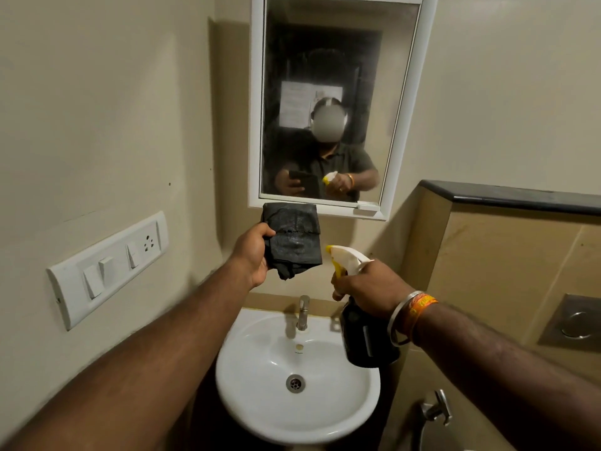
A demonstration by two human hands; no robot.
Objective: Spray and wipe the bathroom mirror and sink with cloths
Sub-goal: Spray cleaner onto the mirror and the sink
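Head view: left hand [252,255] grips a folded dark cloth [292,239] held up just below the mirror [325,60]. Right hand [370,288] grips the spray bottle [364,346] over the sink [260,402], nozzle aimed at the cloth. Mirror looks hazy and the sink dry, so probably early: the wiping of both is left.

White sink [260,402] at bottom centre of the frame, fixed against the beige wall [97,125]. Chrome tap [303,312] stands upright on its back rim, centred. Metal drain [295,383] sits in the bottom of the bowl, small overflow hole [299,347] between drain and tap. Dark ledge [520,196] runs along the wall at right of the frame, above the tiles.
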